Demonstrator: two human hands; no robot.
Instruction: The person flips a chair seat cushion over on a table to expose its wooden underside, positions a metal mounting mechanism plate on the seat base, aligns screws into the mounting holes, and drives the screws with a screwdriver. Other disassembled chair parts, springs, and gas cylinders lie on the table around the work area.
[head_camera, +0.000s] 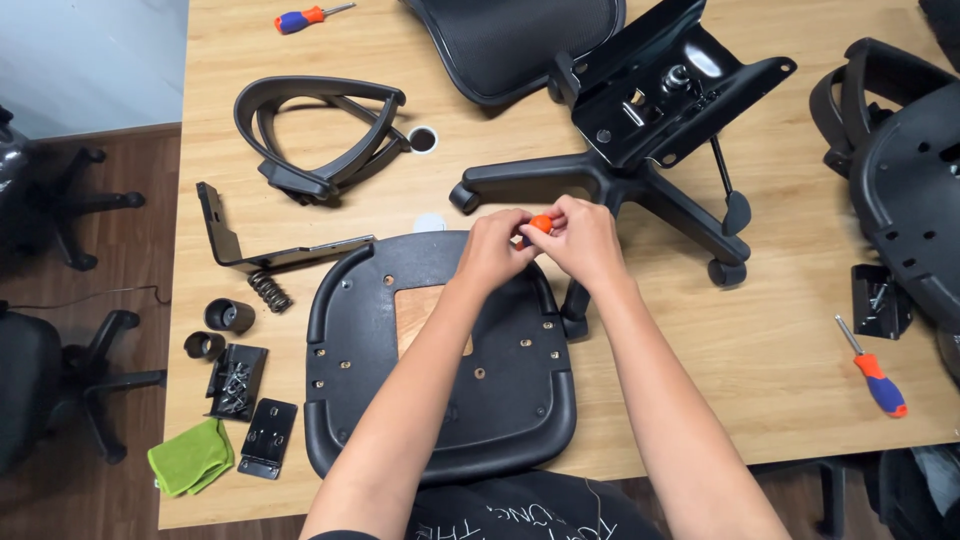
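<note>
Head view: both hands meet above the far edge of the seat pan (440, 400), which lies underside up on the counter (780, 360). The left hand (492, 250) and right hand (580, 240) pinch a small orange part (541, 223) together between their fingertips; what the part is cannot be told.

Just beyond the hands stands the chair base (610, 180) with its tilt plate (665, 95), 1 leg reaching toward the fingers and another ending in a caster (727, 272) to the right. A mesh backrest (515, 40) lies at the far edge. To the left sit an armrest (320, 135), an L-bracket (265, 245), a spring (270, 291), 2 black sleeves (220, 330), a box of screws (236, 380), a flat plate (268, 437) and a green cloth (190, 457) at the near left corner. 1 screwdriver (310, 16) lies far left, a second screwdriver (873, 370) near the right edge, beside a small black box (880, 300) and another seat shell (900, 180) overhanging the right side.

Open wood shows right of the seat pan, between the right forearm and the second screwdriver. The seat pan overhangs the near edge.
</note>
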